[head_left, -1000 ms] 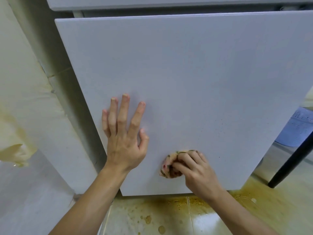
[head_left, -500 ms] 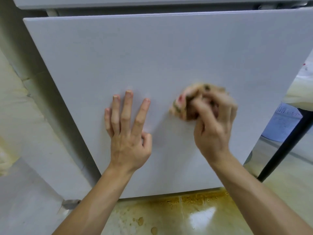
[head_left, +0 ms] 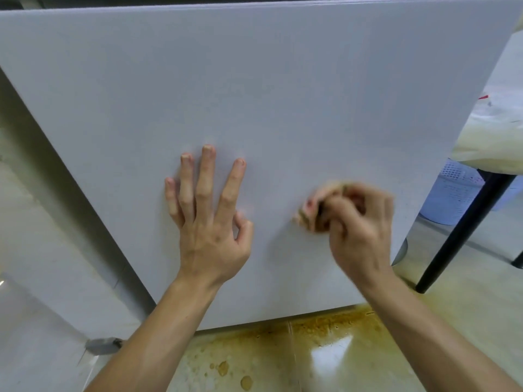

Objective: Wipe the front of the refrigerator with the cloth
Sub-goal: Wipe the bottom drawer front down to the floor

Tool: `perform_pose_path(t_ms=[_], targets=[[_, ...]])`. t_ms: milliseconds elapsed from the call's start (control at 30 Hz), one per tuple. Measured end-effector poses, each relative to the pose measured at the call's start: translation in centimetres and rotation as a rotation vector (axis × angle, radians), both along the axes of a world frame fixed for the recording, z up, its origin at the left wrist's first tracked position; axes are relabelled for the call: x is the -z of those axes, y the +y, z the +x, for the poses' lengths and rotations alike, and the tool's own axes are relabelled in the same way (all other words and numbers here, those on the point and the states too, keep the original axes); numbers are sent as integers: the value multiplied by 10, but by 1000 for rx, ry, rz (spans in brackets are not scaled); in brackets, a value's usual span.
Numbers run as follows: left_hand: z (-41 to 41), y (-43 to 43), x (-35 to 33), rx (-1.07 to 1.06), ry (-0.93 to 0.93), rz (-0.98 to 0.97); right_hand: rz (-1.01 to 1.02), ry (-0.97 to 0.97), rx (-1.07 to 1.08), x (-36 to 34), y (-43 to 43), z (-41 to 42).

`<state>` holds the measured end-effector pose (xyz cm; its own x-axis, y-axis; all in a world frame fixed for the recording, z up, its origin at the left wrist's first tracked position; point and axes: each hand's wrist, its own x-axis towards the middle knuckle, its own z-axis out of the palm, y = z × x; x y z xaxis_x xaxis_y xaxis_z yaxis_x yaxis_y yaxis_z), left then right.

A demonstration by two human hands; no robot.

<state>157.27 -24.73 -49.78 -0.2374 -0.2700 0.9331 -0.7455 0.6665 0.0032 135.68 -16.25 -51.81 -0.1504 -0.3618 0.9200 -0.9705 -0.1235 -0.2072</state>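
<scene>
Clearly bunched, your cloth presses low right on the refrigerator front, gripped in your right hand.
Wadded so small, it could skip patches or smear; your left hand, spread flat alongside, may leave prints.

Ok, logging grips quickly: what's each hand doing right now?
Left hand: open, fingers flat against the refrigerator door.
Right hand: closed around the bunched cloth, pressing it on the door.
</scene>
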Motion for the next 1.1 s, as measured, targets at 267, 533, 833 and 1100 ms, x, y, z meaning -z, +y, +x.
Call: perform_pose_path(t_ms=[267,533,833,1100], targets=[[-27,8,-5,0,43,68,-284,-96,92,-71,-19,-14],[-47,17,-13,30,-30,25,156,195,84,77,24,-53],[-68,26,-13,16,-40,51,-18,-142,97,-28,19,-74],[-75,27,-13,16,-10,49,-283,-205,184,-61,2,-88]])
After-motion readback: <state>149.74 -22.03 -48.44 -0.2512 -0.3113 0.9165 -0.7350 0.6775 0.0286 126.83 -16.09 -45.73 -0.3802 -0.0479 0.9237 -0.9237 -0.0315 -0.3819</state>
